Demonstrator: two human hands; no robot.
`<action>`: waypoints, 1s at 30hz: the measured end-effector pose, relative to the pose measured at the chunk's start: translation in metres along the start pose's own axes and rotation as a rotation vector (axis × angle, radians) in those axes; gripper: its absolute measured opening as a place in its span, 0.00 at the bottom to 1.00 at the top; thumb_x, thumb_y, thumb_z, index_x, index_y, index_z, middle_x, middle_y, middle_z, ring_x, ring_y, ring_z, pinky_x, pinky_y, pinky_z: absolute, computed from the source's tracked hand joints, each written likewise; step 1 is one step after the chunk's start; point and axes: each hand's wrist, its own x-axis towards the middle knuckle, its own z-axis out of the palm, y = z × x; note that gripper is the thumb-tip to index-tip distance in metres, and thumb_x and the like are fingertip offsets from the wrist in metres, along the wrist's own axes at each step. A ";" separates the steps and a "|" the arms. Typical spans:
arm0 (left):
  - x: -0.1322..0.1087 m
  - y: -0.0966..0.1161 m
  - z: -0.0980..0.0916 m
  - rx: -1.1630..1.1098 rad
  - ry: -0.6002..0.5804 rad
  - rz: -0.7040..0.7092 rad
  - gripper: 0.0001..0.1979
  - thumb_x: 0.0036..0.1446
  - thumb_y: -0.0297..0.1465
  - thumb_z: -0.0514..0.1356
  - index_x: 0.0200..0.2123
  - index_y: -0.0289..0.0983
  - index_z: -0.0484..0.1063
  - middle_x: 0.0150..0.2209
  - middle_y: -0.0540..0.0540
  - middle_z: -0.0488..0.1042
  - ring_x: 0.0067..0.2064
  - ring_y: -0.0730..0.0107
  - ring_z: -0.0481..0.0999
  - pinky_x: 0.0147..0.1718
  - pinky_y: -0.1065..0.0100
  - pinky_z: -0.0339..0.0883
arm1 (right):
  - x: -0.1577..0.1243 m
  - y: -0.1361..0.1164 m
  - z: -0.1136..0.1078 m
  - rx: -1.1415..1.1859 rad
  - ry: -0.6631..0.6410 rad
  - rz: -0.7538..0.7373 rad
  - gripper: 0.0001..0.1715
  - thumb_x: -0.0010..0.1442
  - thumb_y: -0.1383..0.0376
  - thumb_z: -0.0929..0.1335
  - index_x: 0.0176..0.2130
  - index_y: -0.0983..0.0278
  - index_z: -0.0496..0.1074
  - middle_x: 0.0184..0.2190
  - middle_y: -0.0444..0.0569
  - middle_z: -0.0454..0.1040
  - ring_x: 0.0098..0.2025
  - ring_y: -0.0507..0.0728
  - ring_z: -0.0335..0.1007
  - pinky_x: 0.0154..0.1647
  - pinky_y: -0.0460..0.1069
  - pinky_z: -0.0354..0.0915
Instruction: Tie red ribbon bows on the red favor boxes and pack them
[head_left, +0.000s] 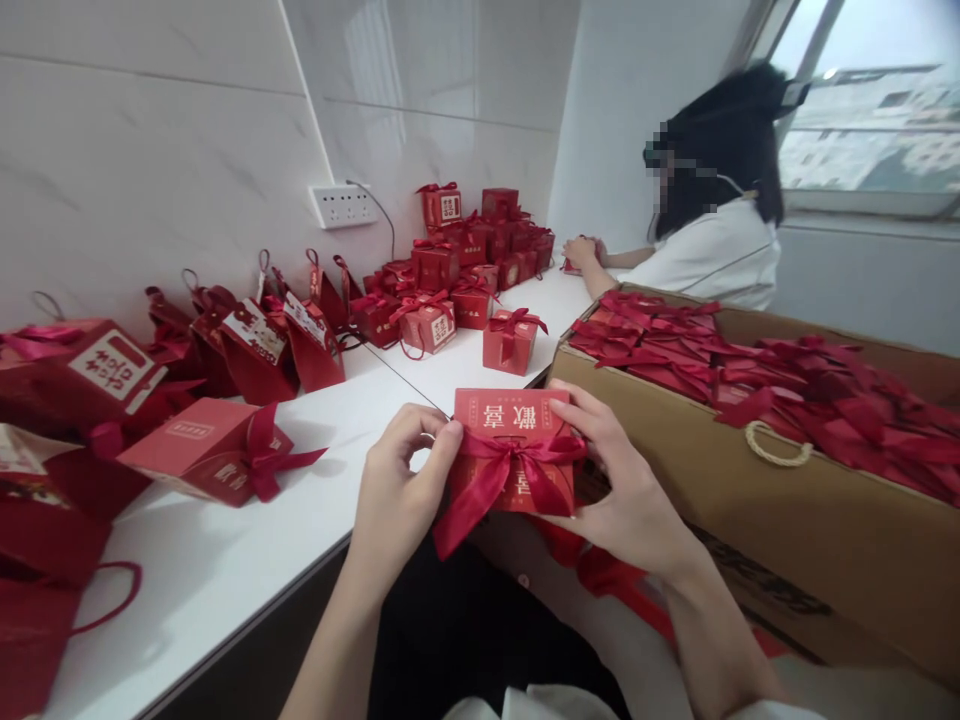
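Note:
Between my two hands is a red gift box (495,415) with printed characters that look upside down from here. A dark red satin bow (516,455) is tied across its top, one tail hanging down at the left. My left hand (409,470) is closed on the box's left side, thumb and forefinger pinching near its upper left corner. My right hand (619,475) grips the right side, fingers along the far edge and thumb underneath. The box is above my lap, just off the table's edge.
A white table (300,500) bears several finished-looking red gift boxes (202,450), some piled at the back. To the right, a large cardboard carton (660,410) holds many red ribboned pieces (825,400). A co-worker (697,250) sits beyond it. A power strip (343,205) is on the wall.

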 end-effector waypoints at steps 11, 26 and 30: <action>-0.032 0.027 0.041 0.527 0.126 0.847 0.07 0.51 0.23 0.63 0.35 0.36 0.70 0.32 0.46 0.72 0.35 0.68 0.67 0.34 0.65 0.63 | -0.005 0.012 -0.009 0.054 0.130 0.029 0.45 0.51 0.67 0.73 0.61 0.49 0.53 0.66 0.49 0.48 0.66 0.64 0.47 0.62 0.61 0.59; 0.027 -0.004 0.045 0.771 0.164 0.206 0.10 0.57 0.36 0.56 0.25 0.39 0.67 0.26 0.51 0.69 0.25 0.70 0.68 0.25 0.69 0.58 | -0.011 0.024 -0.048 -0.199 0.216 0.054 0.53 0.47 0.62 0.76 0.63 0.51 0.48 0.64 0.51 0.52 0.65 0.64 0.50 0.62 0.59 0.58; 0.038 -0.014 0.069 0.633 -0.057 0.221 0.12 0.56 0.38 0.55 0.23 0.40 0.68 0.25 0.52 0.70 0.22 0.72 0.70 0.22 0.71 0.58 | -0.024 0.023 -0.086 -0.379 0.239 0.086 0.56 0.46 0.59 0.76 0.64 0.52 0.46 0.64 0.52 0.53 0.66 0.65 0.49 0.63 0.59 0.57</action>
